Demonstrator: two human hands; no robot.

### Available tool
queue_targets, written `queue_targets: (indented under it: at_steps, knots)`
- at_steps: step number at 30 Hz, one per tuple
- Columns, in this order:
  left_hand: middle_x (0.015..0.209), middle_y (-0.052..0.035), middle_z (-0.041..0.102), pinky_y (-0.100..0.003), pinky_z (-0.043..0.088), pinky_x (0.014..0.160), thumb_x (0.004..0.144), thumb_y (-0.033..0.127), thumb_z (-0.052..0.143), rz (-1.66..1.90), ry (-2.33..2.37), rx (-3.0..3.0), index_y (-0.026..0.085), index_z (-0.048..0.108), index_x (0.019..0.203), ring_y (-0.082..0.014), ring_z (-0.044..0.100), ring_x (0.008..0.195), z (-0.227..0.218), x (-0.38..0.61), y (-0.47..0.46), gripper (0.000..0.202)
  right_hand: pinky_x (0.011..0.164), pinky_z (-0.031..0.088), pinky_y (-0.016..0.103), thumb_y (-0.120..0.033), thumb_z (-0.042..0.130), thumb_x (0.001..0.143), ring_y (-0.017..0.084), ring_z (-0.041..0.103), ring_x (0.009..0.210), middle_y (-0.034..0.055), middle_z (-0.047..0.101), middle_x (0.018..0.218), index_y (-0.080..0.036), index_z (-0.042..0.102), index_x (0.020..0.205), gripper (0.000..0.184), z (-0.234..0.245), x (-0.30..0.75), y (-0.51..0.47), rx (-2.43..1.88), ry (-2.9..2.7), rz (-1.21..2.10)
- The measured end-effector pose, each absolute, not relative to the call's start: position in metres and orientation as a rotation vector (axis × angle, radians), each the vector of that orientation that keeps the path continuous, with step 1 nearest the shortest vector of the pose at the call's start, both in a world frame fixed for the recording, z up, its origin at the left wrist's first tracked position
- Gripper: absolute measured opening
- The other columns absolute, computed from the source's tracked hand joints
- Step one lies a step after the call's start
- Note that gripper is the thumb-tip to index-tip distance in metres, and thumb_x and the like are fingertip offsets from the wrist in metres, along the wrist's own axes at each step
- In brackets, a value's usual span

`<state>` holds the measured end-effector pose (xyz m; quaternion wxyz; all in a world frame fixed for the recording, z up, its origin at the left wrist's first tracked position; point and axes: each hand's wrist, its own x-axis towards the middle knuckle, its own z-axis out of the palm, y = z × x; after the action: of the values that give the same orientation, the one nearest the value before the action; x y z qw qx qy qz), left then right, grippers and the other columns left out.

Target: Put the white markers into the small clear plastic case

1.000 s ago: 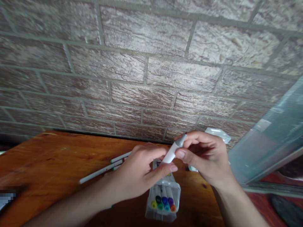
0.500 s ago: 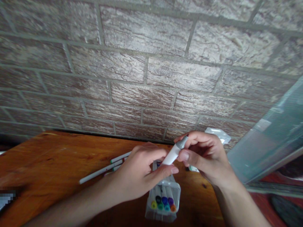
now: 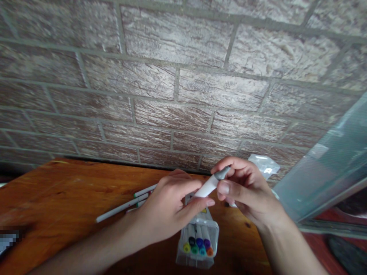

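Note:
A white marker (image 3: 207,187) with a grey tapered tip is held slanted, tip up and to the right, above the table. My left hand (image 3: 174,202) closes on its white barrel between thumb and fingers. At the grey end, my right hand (image 3: 246,187) is curled, its thumb and index finger on either side of the marker. Below the hands lies a clear plastic case (image 3: 197,259) with several markers, their coloured ends facing me. More white markers (image 3: 114,212) lie on the table to the left, partly hidden by my left forearm.
The wooden table (image 3: 71,194) meets a stone-block wall (image 3: 155,84). A clear plastic piece (image 3: 263,165) stands behind my right hand. To the right is a translucent panel (image 3: 323,164). A pixelated patch sits at the lower left edge.
The marker and both hands have shifted only slightly. The marker leans a little more to the right, and my right hand has turned slightly around its tip.

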<state>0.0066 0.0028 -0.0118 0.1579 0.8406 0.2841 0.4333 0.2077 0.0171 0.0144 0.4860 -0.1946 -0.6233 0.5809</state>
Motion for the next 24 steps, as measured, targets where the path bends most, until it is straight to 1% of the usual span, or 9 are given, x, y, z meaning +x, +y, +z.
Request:
queue_targets:
  at_steps: [2, 4, 7, 10, 13, 18, 24]
  knots:
    - [0.073, 0.0013, 0.073, -0.029, 0.041, 0.071, 0.100, 0.025, 0.071, 1.238, 0.806, 2.409, 0.018, 0.076, 0.085, -0.0140, 0.062, 0.068, -0.0119, 0.0064, 0.0026, 0.017, 0.037, 0.036, 0.014, -0.027, 0.090, 0.082, 0.007, 0.056, 0.044, -0.0014, 0.074, 0.064, -0.022, 0.079, 0.094, 0.017, 0.0142, 0.2076, 0.0175, -0.479, -1.505, 1.443]
    - [0.076, 0.0011, 0.075, -0.029, 0.041, 0.073, 0.100, 0.025, 0.070, 1.230, 0.803, 2.417, 0.018, 0.077, 0.087, -0.0143, 0.063, 0.070, -0.0129, 0.0063, 0.0029, 0.016, 0.037, 0.034, 0.015, -0.027, 0.091, 0.081, 0.007, 0.054, 0.044, -0.0018, 0.071, 0.062, -0.021, 0.079, 0.093, 0.019, 0.0136, 0.2079, 0.0177, -0.484, -1.487, 1.470]
    - [0.074, 0.0000, 0.072, -0.030, 0.041, 0.072, 0.101, 0.027, 0.069, 1.245, 0.816, 2.444, 0.016, 0.073, 0.081, -0.0148, 0.062, 0.070, -0.0155, 0.0062, 0.0039, 0.023, 0.039, 0.033, 0.016, -0.025, 0.093, 0.077, 0.006, 0.049, 0.042, -0.0026, 0.068, 0.060, -0.020, 0.079, 0.092, 0.021, 0.0125, 0.2086, 0.0176, -0.492, -1.461, 1.511]
    - [0.075, -0.0011, 0.072, -0.030, 0.041, 0.072, 0.101, 0.026, 0.069, 1.274, 0.818, 2.460, 0.016, 0.073, 0.079, -0.0157, 0.062, 0.071, -0.0174, 0.0061, 0.0049, 0.024, 0.043, 0.035, 0.016, -0.022, 0.094, 0.075, 0.006, 0.051, 0.044, -0.0023, 0.068, 0.060, -0.020, 0.080, 0.092, 0.022, 0.0112, 0.2091, 0.0179, -0.463, -1.451, 1.555]
    - [0.077, -0.0014, 0.074, -0.031, 0.042, 0.073, 0.101, 0.025, 0.068, 1.274, 0.827, 2.471, 0.016, 0.074, 0.081, -0.0162, 0.063, 0.072, -0.0176, 0.0054, 0.0057, 0.023, 0.046, 0.037, 0.015, -0.022, 0.093, 0.076, 0.005, 0.053, 0.047, -0.0025, 0.068, 0.062, -0.021, 0.081, 0.094, 0.021, 0.0095, 0.2095, 0.0188, -0.447, -1.446, 1.581]
    - [0.078, -0.0001, 0.074, -0.031, 0.041, 0.074, 0.102, 0.025, 0.067, 1.295, 0.844, 2.477, 0.018, 0.075, 0.085, -0.0159, 0.061, 0.072, -0.0179, 0.0040, 0.0061, 0.020, 0.049, 0.038, 0.016, -0.024, 0.091, 0.080, 0.005, 0.051, 0.050, -0.0039, 0.063, 0.062, -0.021, 0.081, 0.098, 0.021, 0.0070, 0.2088, 0.0196, -0.414, -1.429, 1.587]
    - [0.077, 0.0004, 0.074, -0.032, 0.041, 0.074, 0.102, 0.023, 0.066, 1.320, 0.838, 2.496, 0.018, 0.074, 0.086, -0.0159, 0.061, 0.071, -0.0185, 0.0042, 0.0064, 0.019, 0.051, 0.039, 0.016, -0.023, 0.090, 0.080, 0.005, 0.049, 0.052, -0.0045, 0.061, 0.062, -0.020, 0.081, 0.099, 0.020, 0.0074, 0.2079, 0.0192, -0.394, -1.412, 1.613]
